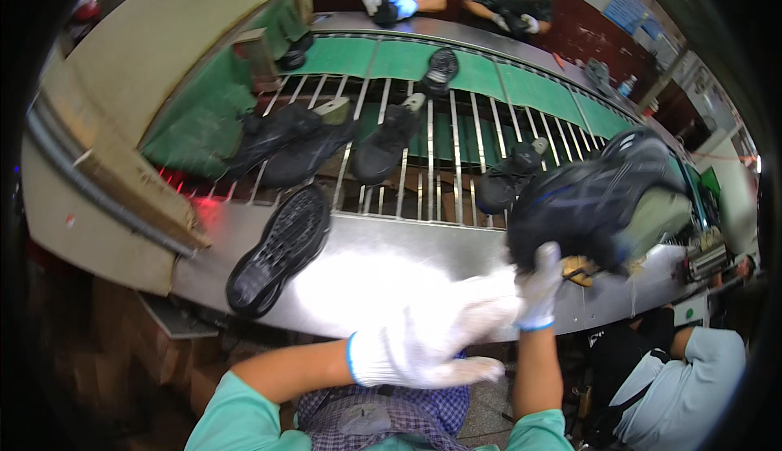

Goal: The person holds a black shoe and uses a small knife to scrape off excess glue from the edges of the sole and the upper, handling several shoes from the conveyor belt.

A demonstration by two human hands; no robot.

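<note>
Black shoe (pixel 582 202), blurred, held above the steel counter's (pixel 383 243) right end; right hand (pixel 538 288) gripping its near end.
Left hand (pixel 444 325) close by, fingers loosely spread, empty. One-handed hold, far end seemingly unsupported: shoe might twist or slip. A leftward swing could clip the smaller shoe (pixel 507 180) on the slatted rack (pixel 454 158), past counter's back edge. Yellow object (pixel 578 270) below; upturned shoe (pixel 281 251) toward front-left corner.

We note a bottle (pixel 626 88) toward the right end of the far counter (pixel 456 34). Green sheeting (pixel 342 56) lines the conveyor's (pixel 455 158) far edge.
</note>
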